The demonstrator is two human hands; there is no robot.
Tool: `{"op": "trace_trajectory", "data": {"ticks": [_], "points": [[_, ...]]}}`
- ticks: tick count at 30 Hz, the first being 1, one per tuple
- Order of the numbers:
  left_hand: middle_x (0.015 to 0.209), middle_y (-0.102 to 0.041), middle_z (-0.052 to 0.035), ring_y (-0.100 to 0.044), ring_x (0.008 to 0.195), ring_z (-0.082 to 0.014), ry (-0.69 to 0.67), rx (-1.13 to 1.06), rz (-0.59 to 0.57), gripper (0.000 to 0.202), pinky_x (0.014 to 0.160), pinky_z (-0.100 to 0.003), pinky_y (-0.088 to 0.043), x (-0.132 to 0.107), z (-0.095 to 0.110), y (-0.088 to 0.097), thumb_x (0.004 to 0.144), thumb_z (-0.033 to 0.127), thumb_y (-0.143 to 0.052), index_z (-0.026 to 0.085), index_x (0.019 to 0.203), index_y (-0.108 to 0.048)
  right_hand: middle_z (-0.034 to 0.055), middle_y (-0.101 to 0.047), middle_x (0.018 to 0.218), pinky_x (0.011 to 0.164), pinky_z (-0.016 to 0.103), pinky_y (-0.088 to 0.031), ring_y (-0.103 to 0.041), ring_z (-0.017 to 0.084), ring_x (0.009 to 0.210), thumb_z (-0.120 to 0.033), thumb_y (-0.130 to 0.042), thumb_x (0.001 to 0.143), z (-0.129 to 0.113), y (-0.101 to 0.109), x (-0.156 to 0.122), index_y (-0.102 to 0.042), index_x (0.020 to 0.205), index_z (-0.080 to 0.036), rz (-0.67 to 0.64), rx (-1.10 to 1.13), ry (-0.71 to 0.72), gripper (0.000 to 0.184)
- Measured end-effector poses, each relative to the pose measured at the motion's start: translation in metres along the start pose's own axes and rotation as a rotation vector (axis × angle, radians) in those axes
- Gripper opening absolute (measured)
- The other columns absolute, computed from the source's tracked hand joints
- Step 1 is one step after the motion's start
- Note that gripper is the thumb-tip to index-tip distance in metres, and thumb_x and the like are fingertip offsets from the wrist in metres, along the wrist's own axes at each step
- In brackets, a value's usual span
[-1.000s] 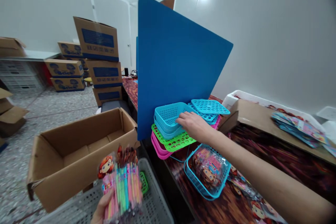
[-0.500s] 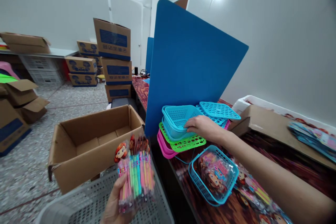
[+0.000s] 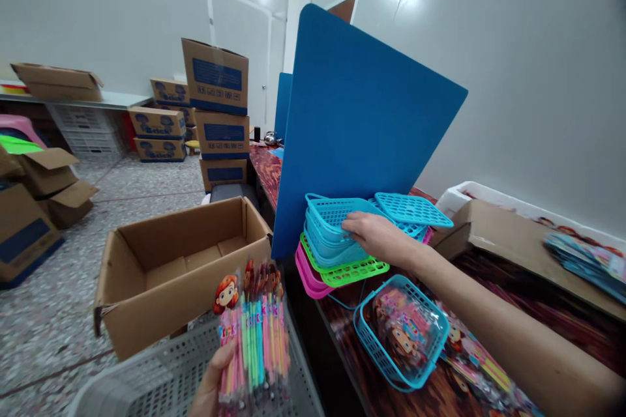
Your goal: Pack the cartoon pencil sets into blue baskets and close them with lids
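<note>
My left hand (image 3: 218, 374) is closed round several clear plastic packs of pastel-coloured sticks (image 3: 254, 339), each with a cartoon red-haired head on top, held above a grey plastic crate (image 3: 161, 371). My right hand (image 3: 369, 231) pinches the rim of the top blue plastic basket (image 3: 330, 212) in a nested stack. Under that stack lie a green perforated lid (image 3: 362, 272) and a pink basket (image 3: 312, 280). Below my right forearm stands another blue basket (image 3: 425, 371) with clear cartoon packs (image 3: 403, 329) inside it.
A blue divider panel (image 3: 366, 111) rises behind the baskets. Blue lids (image 3: 413, 208) lie to their right. An open cardboard box (image 3: 180, 296) stands at left, with stacked cartons (image 3: 222, 133) behind. More stick packs (image 3: 476, 355) lie on the wood-patterned table (image 3: 352, 352).
The top blue basket has risen slightly from those nested below, with my right hand on its rim. The whole view has shifted a little. My left hand still holds the packs.
</note>
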State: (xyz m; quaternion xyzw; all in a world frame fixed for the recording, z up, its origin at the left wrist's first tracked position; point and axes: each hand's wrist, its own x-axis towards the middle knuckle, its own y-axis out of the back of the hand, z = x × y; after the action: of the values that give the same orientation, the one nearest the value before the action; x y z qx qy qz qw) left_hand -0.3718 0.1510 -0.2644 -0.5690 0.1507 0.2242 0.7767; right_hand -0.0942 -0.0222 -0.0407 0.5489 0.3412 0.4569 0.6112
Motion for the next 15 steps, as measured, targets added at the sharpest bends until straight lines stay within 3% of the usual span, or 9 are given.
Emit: {"op": "trace_trajectory", "data": {"ticks": [4, 7, 11, 15], "points": [[0.101, -0.076, -0.0145, -0.070, 0.103, -0.0366, -0.001, -0.030, 0.002, 0.061, 0.095, -0.050, -0.053, -0.006, -0.002, -0.002, 0.078, 0.016, -0.070, 0.011, 0.137, -0.056, 0.0039, -0.059, 0.085, 0.068, 0.028, -0.031, -0.053, 0.017, 0.079, -0.007, -0.041, 0.091, 0.000, 0.009, -0.003, -0.058, 0.082, -0.019, 0.147, -0.029, -0.052, 0.023], [0.098, -0.076, -0.0129, -0.070, 0.102, -0.0348, -0.006, -0.051, 0.016, 0.057, 0.095, -0.046, -0.053, -0.012, -0.005, -0.008, 0.078, 0.013, -0.070, 0.011, 0.134, -0.059, 0.0044, -0.056, 0.084, 0.069, 0.028, -0.032, -0.052, 0.018, 0.081, -0.013, -0.041, 0.095, 0.003, 0.005, -0.009, -0.054, 0.079, -0.019, 0.333, 0.007, -0.130, 0.022], [0.094, -0.077, -0.0124, -0.071, 0.099, -0.0341, 0.012, -0.051, 0.058, 0.057, 0.095, -0.045, -0.054, -0.019, -0.009, -0.019, 0.078, 0.012, -0.072, 0.009, 0.134, -0.058, 0.0030, -0.052, 0.078, 0.067, 0.028, -0.033, -0.050, 0.018, 0.076, -0.017, -0.042, 0.094, 0.009, 0.001, -0.015, -0.048, 0.072, -0.021, 0.468, 0.082, -0.127, 0.023], [0.091, -0.077, -0.0123, -0.072, 0.095, -0.0345, 0.044, -0.032, 0.065, 0.060, 0.093, -0.046, -0.055, -0.021, -0.013, -0.022, 0.077, 0.013, -0.073, 0.008, 0.135, -0.057, -0.0016, -0.046, 0.071, 0.063, 0.028, -0.032, -0.045, 0.015, 0.065, -0.019, -0.051, 0.090, 0.010, 0.020, -0.016, -0.043, 0.066, -0.022, 0.767, 0.222, -0.182, 0.025]]}}
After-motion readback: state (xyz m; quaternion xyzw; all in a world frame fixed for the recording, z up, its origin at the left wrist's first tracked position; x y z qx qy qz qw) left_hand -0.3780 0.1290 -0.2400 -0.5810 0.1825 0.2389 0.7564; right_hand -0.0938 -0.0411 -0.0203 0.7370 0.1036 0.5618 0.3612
